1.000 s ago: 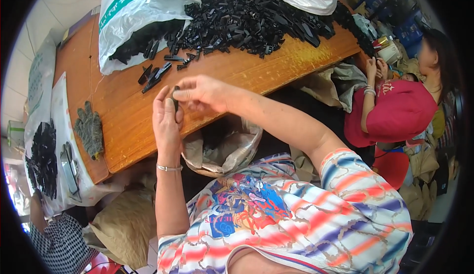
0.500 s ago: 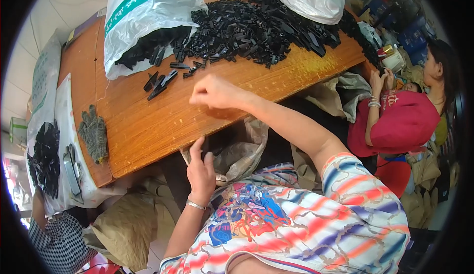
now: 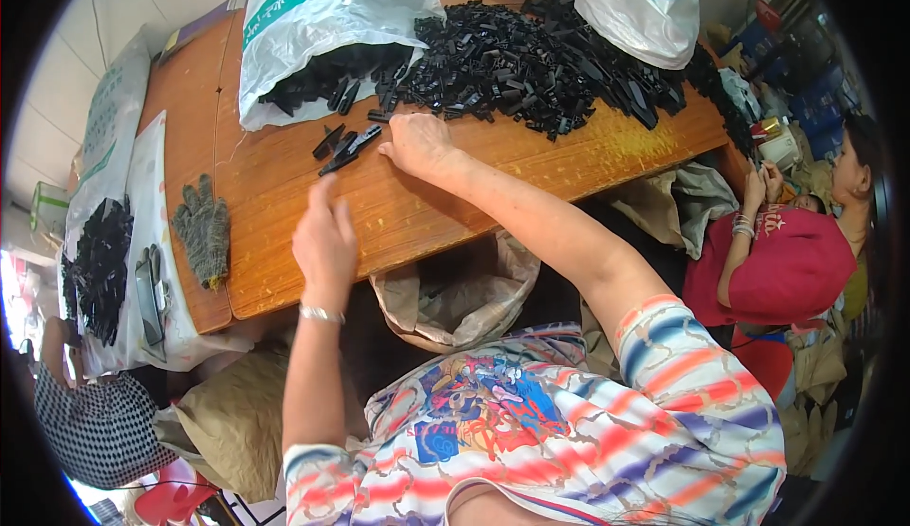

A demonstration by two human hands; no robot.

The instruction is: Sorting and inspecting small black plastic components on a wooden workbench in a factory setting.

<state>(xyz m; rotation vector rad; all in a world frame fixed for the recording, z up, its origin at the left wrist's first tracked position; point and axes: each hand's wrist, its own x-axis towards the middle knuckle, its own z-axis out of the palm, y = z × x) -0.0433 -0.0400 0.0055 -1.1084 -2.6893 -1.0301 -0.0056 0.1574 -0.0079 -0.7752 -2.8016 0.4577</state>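
My left hand (image 3: 325,242) is over the wooden table's front part, fingers stretched forward and slightly blurred. Nothing shows in it. Its fingertips are just below a few loose black plastic pieces (image 3: 349,152), long and glossy. To the right of these, my right hand (image 3: 420,144) is low over the tabletop, its fingers curled in; what they hold, if anything, is hidden. Beyond it spreads a big heap of small black plastic pieces (image 3: 517,66). A white woven bag (image 3: 327,28) with a green band lies on its side, black pieces at its mouth.
A grey knitted glove (image 3: 202,232) lies at the table's left. An open paper-lined sack (image 3: 403,313) stands below the front edge. Another white bag (image 3: 640,14) rests on the heap. A person in a red top (image 3: 773,265) sits at right; a checked sleeve (image 3: 100,426) shows at left.
My left hand has risen from beside the table edge to over the tabletop. My right hand has moved forward to the heap's near edge. The view has shifted, and the sack's mouth now shows.
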